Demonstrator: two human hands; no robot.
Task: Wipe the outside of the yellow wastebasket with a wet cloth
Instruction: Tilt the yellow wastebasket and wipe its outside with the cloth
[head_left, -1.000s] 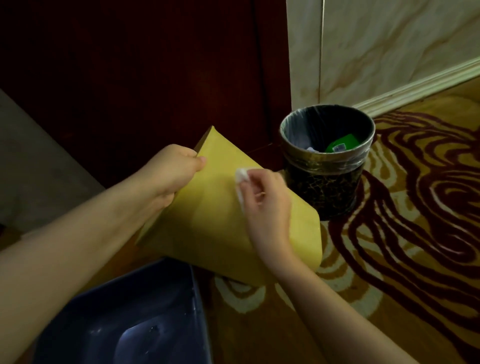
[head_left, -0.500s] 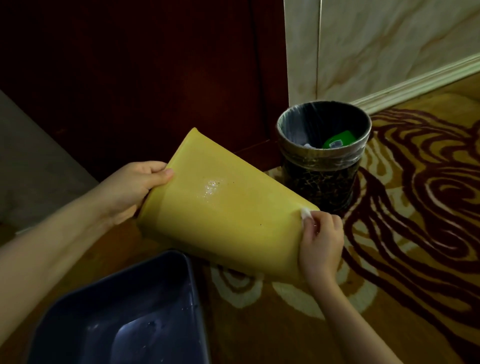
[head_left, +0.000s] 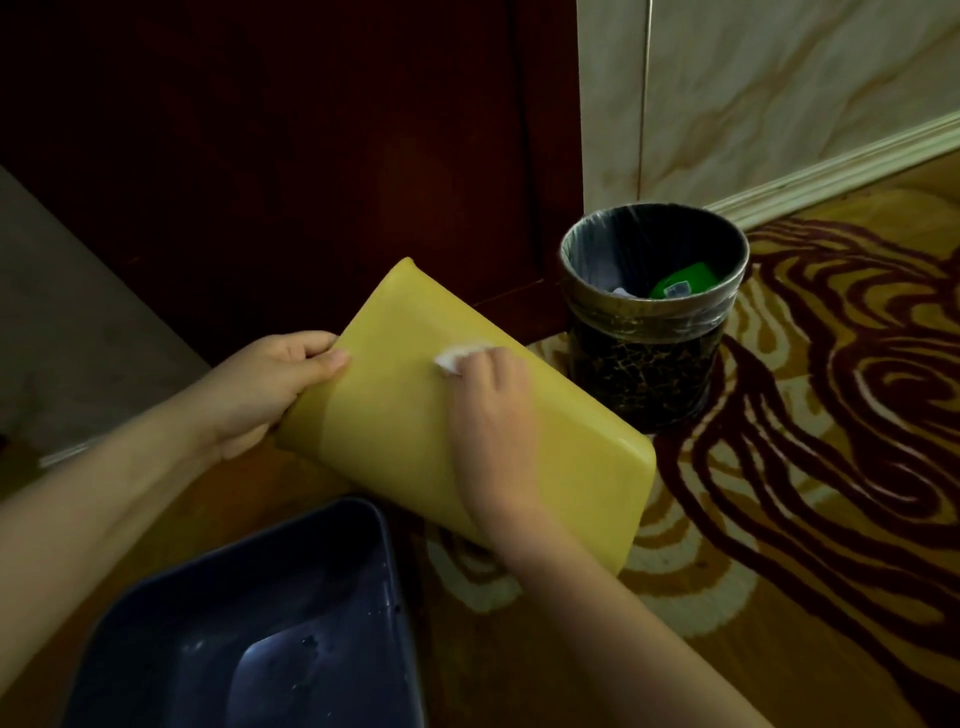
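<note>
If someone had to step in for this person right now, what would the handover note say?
Left hand: gripping the open end of the yellow wastebasket, holding it tipped on its side above the carpet.
Right hand: pressing a small white cloth onto the upper side wall.
Nearby: dark blue basin just below, with what looks like water in it; a second, dark lined bin stands behind.
Done: the upper face is being wiped; how much is clean I cannot tell.
Left: turn the basket and wipe the remaining sides and the base.
</note>
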